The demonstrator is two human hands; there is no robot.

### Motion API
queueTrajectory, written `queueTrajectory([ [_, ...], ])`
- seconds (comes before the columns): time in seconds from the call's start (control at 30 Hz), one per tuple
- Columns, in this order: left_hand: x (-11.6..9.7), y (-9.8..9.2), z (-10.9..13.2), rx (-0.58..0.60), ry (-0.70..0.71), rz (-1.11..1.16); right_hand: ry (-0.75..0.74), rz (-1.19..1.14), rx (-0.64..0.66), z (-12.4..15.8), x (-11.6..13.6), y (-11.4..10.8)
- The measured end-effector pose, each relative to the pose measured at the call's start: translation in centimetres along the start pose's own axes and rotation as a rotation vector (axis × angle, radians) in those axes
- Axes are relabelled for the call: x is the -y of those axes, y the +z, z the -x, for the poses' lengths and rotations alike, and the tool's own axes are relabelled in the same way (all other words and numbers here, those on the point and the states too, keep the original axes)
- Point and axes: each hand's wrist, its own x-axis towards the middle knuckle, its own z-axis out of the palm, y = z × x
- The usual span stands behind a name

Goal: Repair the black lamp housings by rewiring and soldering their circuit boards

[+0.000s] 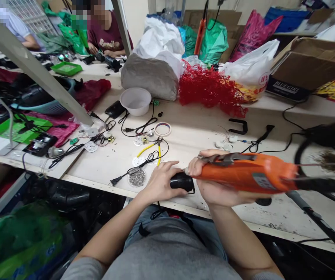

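My left hand [162,182] is closed round a small black cylindrical housing [181,182] near the front edge of the table. Gripped in my right hand [214,190] is an orange electric screwdriver [240,173], held nearly level with its tip pointing left at the housing. Whether the tip touches the housing I cannot tell. A round dish of small screws [136,177] stands just left of my left hand. Yellow-handled pliers [149,149] and a black cord with a plug [126,175] lie beyond it.
A roll of tape [163,129], a white bowl [135,102] and black brackets [239,126] lie farther back. Red netting [211,87] and a cardboard box [307,70] stand behind. A slanted metal post [39,62] rises at left; another person [106,33] sits across.
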Motion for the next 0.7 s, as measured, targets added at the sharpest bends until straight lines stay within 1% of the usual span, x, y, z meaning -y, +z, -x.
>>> queueTrajectory([
  [0.03, 0.4, -0.2, 0.6, -0.005, 0.009, 0.030, -0.004, 0.002, -0.004, 0.1, 0.4, 0.2],
  [0.1, 1.3, -0.5, 1.9, -0.019, 0.007, 0.113, 0.023, -0.017, 0.029, 0.1, 0.6, 0.8],
  [0.17, 2.2, -0.4, 3.1, -0.053, 0.008, 0.203, 0.068, -0.068, 0.092, 0.2, 0.0, 1.5],
  [0.27, 3.2, 0.6, 4.3, -0.138, -0.011, 0.329, 0.128, -0.147, 0.162, 0.4, -1.7, 2.3],
  [0.4, 3.7, 2.2, 4.8, -0.249, -0.102, 0.471, 0.209, -0.131, 0.159, 0.9, -3.3, 2.9],
  [0.5, 3.9, 2.9, 4.8, -0.302, -0.115, 0.525, 0.270, -0.109, 0.147, 1.4, -3.9, 3.1],
  [0.63, 4.0, 3.0, 4.6, -0.319, -0.070, 0.557, 0.279, -0.076, 0.130, 2.4, -5.1, 2.8],
  [0.7, 4.0, 3.0, 4.5, -0.316, -0.076, 0.588, 0.319, -0.025, 0.119, 2.9, -5.7, 2.6],
])
